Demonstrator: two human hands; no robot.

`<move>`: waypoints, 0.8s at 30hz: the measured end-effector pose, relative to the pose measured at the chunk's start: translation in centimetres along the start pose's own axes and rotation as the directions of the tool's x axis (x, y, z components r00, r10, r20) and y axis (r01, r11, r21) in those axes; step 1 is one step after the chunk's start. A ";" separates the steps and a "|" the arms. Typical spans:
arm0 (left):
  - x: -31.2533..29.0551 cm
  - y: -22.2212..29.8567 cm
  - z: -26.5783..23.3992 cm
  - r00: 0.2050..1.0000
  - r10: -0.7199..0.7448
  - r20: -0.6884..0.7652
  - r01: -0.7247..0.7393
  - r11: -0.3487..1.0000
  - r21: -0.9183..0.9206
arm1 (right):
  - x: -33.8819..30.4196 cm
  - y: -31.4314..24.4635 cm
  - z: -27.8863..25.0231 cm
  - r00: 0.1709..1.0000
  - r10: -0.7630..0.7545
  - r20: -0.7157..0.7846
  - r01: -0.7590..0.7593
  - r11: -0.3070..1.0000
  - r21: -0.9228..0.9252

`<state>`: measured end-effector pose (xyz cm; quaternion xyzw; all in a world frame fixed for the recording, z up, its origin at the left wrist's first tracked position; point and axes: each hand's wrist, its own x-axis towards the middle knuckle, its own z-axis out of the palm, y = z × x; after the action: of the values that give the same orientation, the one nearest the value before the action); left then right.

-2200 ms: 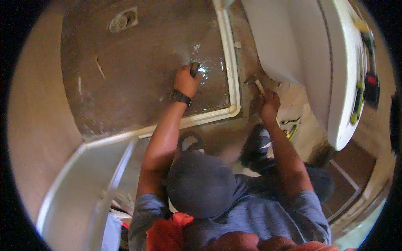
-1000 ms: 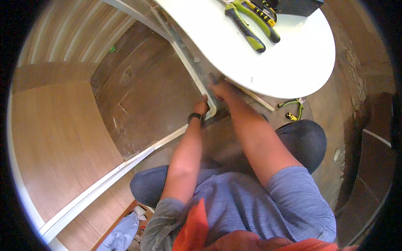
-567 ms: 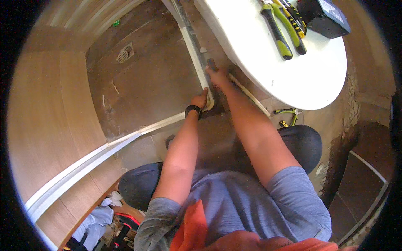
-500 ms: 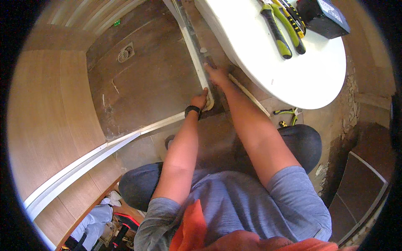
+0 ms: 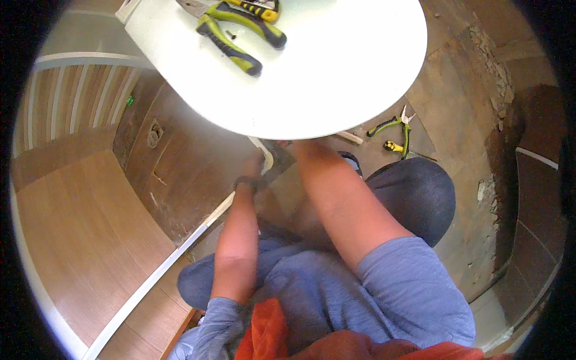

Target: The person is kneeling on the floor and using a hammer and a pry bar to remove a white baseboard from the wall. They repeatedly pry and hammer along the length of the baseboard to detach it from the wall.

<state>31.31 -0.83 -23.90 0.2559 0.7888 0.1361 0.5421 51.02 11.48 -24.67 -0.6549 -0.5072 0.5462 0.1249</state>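
My left hand [image 5: 253, 165] is at the rounded corner of a pale, low edging strip [image 5: 217, 211] that borders the brown sunken shower floor [image 5: 195, 165]. A dark band circles its wrist, and blur and shade hide how its fingers lie. My right arm reaches to the outer side of that corner. Only a sliver of my right hand [image 5: 287, 143] shows under the rim of a white toilet lid [image 5: 336, 78]; its fingers and anything in them are hidden.
Green-and-black pliers [image 5: 237, 45] and a yellow-black tool [image 5: 261, 8] lie on the lid. More pliers [image 5: 403, 129], a yellow-black handle [image 5: 393, 146] and a pale stick [image 5: 349, 138] are on the floor at right. A drain [image 5: 155, 135] and wood-look wall [image 5: 90, 204] stand left.
The view has shifted, so the toilet lid appears farther left and lower and now covers most of my right hand. My left hand stays by the strip's corner.
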 end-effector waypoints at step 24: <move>-1.4 -1.1 -0.6 0.995 0.098 0.013 -0.098 0.958 0.268 | -2.3 1.3 2.3 0.979 -0.037 0.202 0.071 0.984 -0.164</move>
<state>30.87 -2.45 -23.10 0.3659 0.7862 0.0548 0.4950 50.05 8.13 -25.11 -0.5916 -0.5794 0.5597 0.0323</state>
